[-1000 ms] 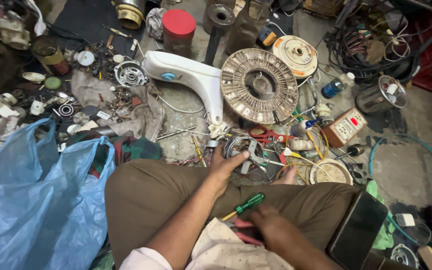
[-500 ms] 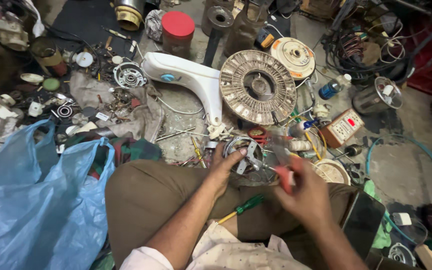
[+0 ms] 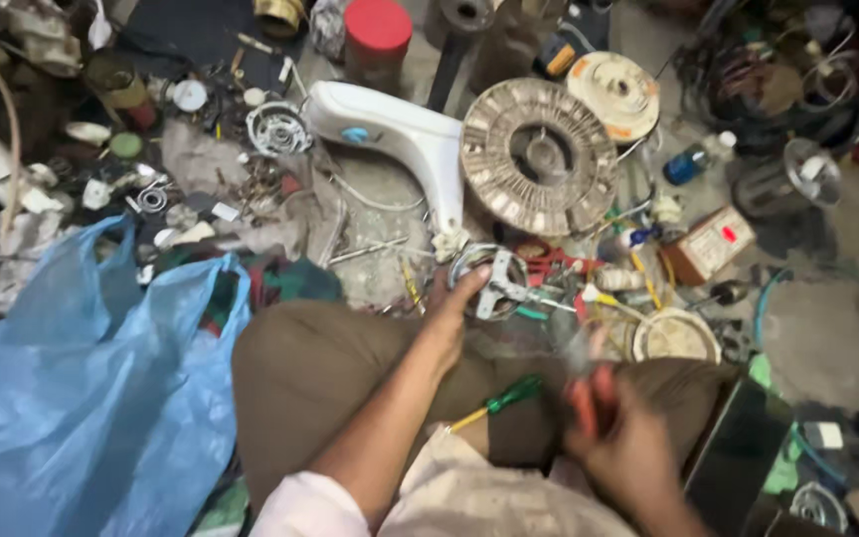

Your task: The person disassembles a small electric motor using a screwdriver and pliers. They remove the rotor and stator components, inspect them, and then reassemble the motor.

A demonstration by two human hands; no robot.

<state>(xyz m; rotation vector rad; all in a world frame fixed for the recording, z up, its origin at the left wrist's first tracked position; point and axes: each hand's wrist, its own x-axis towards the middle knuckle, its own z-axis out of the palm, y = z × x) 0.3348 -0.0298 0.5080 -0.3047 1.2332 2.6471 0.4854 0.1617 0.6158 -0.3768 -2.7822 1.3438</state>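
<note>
Both hands work low over the lap: the left hand (image 3: 449, 313) reaches forward, fingers spread and resting on a round metal motor part (image 3: 492, 281) on the floor just past the knee. Nearer the body, the right hand (image 3: 616, 438) is blurred, closed round something red-handled (image 3: 583, 400); what it is I cannot tell. A green-handled screwdriver (image 3: 502, 400) lies across the thigh between them, and a blue plastic bag (image 3: 82, 398) slumps beside the other knee.

Person seated among floor clutter, left hand (image 3: 446, 316) touching a round metal part (image 3: 494, 281), right hand (image 3: 620, 440) blurred around red-handled pliers (image 3: 585, 398), green screwdriver (image 3: 502, 400) lying on the lap, blue plastic bag (image 3: 82, 398) beside the knee, white fan stand (image 3: 395, 134) beyond.
</note>
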